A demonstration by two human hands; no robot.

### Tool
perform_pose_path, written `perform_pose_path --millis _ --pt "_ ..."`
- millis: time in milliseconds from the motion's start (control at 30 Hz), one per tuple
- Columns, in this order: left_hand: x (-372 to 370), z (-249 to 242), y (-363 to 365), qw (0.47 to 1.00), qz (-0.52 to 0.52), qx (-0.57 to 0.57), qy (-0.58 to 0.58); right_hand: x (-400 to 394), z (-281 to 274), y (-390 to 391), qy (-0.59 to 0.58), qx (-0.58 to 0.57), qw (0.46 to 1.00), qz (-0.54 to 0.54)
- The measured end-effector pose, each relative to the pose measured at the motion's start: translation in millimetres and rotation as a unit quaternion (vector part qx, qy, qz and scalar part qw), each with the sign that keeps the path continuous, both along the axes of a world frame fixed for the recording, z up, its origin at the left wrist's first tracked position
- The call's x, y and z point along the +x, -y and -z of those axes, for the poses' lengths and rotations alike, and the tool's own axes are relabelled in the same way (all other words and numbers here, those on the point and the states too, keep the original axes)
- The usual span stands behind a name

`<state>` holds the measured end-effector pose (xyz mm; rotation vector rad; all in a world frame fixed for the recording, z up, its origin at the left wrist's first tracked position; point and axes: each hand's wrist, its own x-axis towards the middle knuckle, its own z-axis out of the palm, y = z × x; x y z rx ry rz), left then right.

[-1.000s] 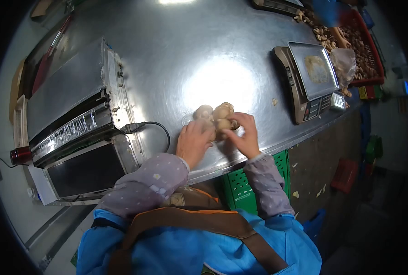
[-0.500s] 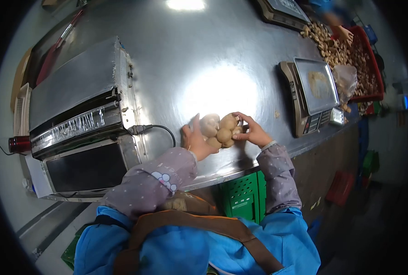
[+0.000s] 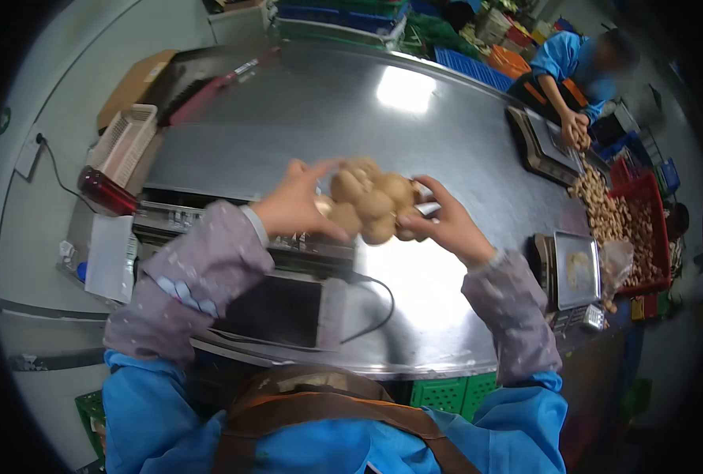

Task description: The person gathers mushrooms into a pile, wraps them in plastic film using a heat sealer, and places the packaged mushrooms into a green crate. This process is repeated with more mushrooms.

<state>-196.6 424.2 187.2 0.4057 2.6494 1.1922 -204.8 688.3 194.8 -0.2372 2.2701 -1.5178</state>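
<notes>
Between my two hands is a cluster of round brown mushrooms (image 3: 373, 203), raised over the steel table (image 3: 320, 103). My left hand (image 3: 300, 204) grips its left side, thumb below and fingers above. On the right side, my right hand (image 3: 452, 223) presses its fingertips and thumb against the cluster. Several caps are packed together, and whether a wrapper surrounds them is hard to tell. Below and behind the left forearm lies a wrapping machine (image 3: 276, 312), partly covered by my sleeve.
Two scales (image 3: 579, 268) (image 3: 542, 146) stand on the right beside loose mushrooms (image 3: 596, 193) and a red crate (image 3: 661, 237). A co-worker (image 3: 564, 75) stands at the far right. A white basket (image 3: 126, 142), a red bottle (image 3: 106, 189) and a pink-handled brush (image 3: 209, 93) are at the left.
Both hands have lifted the mushroom cluster up from near the table's front edge. The view has shifted, showing more of the far side and the co-worker.
</notes>
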Motion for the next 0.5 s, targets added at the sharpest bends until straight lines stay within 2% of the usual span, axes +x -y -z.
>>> perform_pose_path --millis 100,167,233,267,300,400,467,500 --pt "-35.4 -13.4 94.1 0.998 -0.012 -0.062 0.002 -45.1 9.1 91.9 -0.010 -0.037 0.998 -0.041" --pt "-56.0 4.0 147.4 0.996 -0.026 -0.083 0.016 -64.8 25.3 142.9 0.007 -0.067 0.996 -0.052" --pt "-73.6 30.4 189.1 0.998 -0.005 -0.055 0.041 -85.1 66.7 179.9 0.006 -0.053 0.998 -0.045" --pt "-72.5 38.2 195.8 0.993 -0.030 -0.109 0.042 -87.7 74.6 191.2 -0.019 -0.007 0.999 -0.047" --pt "-71.9 42.8 200.7 0.992 -0.025 -0.108 0.064 -87.1 82.0 198.7 -0.068 0.015 0.996 -0.054" --pt "-79.9 66.4 210.8 0.994 -0.004 -0.032 0.105 -82.6 69.2 200.3 -0.034 0.043 0.997 -0.053" --pt "-69.4 53.9 207.0 0.992 -0.038 -0.060 0.099 -76.5 47.1 191.7 0.016 0.165 0.984 -0.068" --pt "-62.0 48.9 213.9 0.992 -0.037 -0.058 0.103 -77.4 51.9 176.0 -0.088 0.227 0.963 -0.115"
